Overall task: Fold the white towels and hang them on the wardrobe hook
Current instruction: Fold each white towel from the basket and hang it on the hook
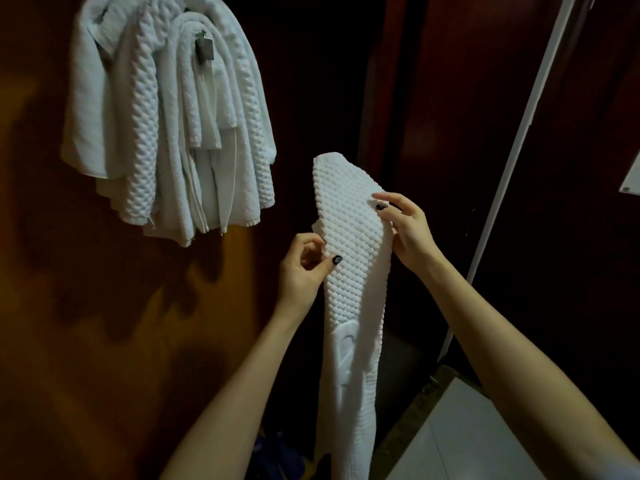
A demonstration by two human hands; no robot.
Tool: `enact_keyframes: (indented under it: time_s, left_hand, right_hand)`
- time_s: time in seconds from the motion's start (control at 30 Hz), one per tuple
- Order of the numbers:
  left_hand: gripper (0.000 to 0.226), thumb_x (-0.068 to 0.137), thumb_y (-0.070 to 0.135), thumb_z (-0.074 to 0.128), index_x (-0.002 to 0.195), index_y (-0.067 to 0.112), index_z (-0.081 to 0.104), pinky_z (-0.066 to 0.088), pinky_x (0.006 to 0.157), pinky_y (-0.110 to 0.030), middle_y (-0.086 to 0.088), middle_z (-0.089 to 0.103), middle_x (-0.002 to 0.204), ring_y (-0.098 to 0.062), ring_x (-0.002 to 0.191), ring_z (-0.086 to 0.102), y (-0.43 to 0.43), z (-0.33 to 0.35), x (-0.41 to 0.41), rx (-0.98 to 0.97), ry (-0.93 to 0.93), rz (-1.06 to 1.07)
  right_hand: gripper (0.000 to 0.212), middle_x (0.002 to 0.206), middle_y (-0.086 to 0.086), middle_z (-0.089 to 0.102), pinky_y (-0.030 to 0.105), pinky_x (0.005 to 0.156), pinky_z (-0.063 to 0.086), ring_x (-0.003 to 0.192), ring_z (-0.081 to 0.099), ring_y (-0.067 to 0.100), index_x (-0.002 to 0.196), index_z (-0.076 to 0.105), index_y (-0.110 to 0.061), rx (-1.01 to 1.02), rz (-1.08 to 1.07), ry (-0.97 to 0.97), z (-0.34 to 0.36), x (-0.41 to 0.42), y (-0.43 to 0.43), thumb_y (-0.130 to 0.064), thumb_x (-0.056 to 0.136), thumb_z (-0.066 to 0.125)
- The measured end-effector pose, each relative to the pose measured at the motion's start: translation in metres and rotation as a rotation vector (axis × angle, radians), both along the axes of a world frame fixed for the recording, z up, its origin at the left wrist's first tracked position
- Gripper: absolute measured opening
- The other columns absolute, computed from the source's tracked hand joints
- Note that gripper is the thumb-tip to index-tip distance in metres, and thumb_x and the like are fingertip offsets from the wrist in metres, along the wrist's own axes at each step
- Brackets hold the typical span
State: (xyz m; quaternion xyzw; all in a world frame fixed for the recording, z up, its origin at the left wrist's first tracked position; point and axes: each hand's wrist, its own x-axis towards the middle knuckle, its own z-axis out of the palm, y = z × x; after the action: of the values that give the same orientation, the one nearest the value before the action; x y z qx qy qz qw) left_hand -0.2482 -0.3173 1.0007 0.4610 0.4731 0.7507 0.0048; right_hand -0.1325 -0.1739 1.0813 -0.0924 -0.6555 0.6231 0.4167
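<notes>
A white waffle-textured towel (351,258), folded into a long narrow strip, hangs in front of me with its top end sticking up. My left hand (303,268) pinches its left edge between thumb and fingers. My right hand (407,226) grips the right edge a little higher, thumb on the front face. At the upper left, several white towels (166,116) hang bunched over a metal wardrobe hook (204,46), whose square end shows between the folds.
The hook is fixed to a brown wooden wardrobe panel (69,306) on the left. A dark gap lies behind the held towel. A white door frame (519,140) slants down the right side, with pale floor tiles (460,438) at the bottom right.
</notes>
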Motion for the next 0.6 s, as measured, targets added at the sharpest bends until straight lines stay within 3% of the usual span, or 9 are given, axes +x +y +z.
enact_keyframes:
  time_s: [0.1, 0.17, 0.23, 0.33, 0.47, 0.6]
  left_hand:
    - [0.037, 0.078, 0.006, 0.071, 0.091, 0.039, 0.06, 0.045, 0.07, -0.013, 0.017, 0.061, 0.078, 0.001, 0.074, 0.055, 0.008, 0.009, -0.003, 0.043, -0.034, -0.015]
    - [0.037, 0.079, 0.005, 0.07, 0.093, 0.038, 0.062, 0.046, 0.073, -0.013, 0.018, 0.061, 0.081, 0.001, 0.077, 0.056, 0.013, 0.017, -0.004, 0.064, -0.067, -0.027]
    - [0.036, 0.08, 0.004, 0.069, 0.092, 0.039, 0.064, 0.047, 0.073, -0.015, 0.018, 0.062, 0.082, -0.001, 0.079, 0.057, 0.02, 0.023, -0.005, 0.076, -0.098, -0.031]
    - [0.034, 0.083, 0.002, 0.068, 0.09, 0.035, 0.065, 0.048, 0.072, -0.022, 0.01, 0.06, 0.082, -0.008, 0.078, 0.056, 0.028, 0.029, -0.006, 0.053, -0.101, -0.019]
    - [0.026, 0.084, 0.003, 0.068, 0.085, 0.028, 0.064, 0.046, 0.067, -0.019, 0.01, 0.061, 0.079, -0.004, 0.074, 0.054, 0.027, 0.029, -0.012, 0.014, -0.09, 0.017]
    - [0.027, 0.084, 0.012, 0.07, 0.083, 0.039, 0.066, 0.045, 0.072, -0.022, 0.007, 0.062, 0.088, -0.005, 0.076, 0.052, 0.014, 0.042, -0.027, -0.083, -0.017, 0.043]
  right_hand:
    - [0.045, 0.106, 0.004, 0.071, 0.027, 0.079, 0.056, 0.098, 0.068, 0.019, 0.125, 0.057, -0.047, 0.173, 0.039, -0.031, 0.006, 0.007, 0.005, -0.012, 0.096, 0.056]
    - [0.053, 0.125, -0.016, 0.063, 0.025, 0.09, 0.053, 0.109, 0.063, 0.002, 0.131, 0.04, -0.062, 0.287, -0.002, -0.106, 0.005, 0.011, 0.006, -0.026, 0.096, 0.059]
    - [0.06, 0.137, -0.033, 0.043, 0.024, 0.104, 0.045, 0.121, 0.047, -0.013, 0.135, 0.032, -0.06, 0.346, -0.009, -0.163, -0.007, 0.013, 0.007, -0.026, 0.094, 0.062]
    - [0.068, 0.139, -0.03, 0.04, 0.01, 0.097, 0.042, 0.126, 0.04, -0.016, 0.136, 0.038, -0.054, 0.383, 0.063, -0.197, -0.035, 0.016, 0.002, -0.018, 0.088, 0.07]
    - [0.054, 0.139, -0.018, 0.051, 0.016, 0.095, 0.046, 0.127, 0.048, -0.002, 0.129, 0.057, -0.045, 0.356, 0.06, -0.142, -0.06, 0.012, -0.006, -0.012, 0.088, 0.07]
    - [0.041, 0.127, -0.009, 0.063, 0.02, 0.088, 0.051, 0.12, 0.059, 0.011, 0.116, 0.067, -0.029, 0.228, 0.038, -0.015, -0.05, -0.004, -0.014, 0.0, 0.087, 0.065]
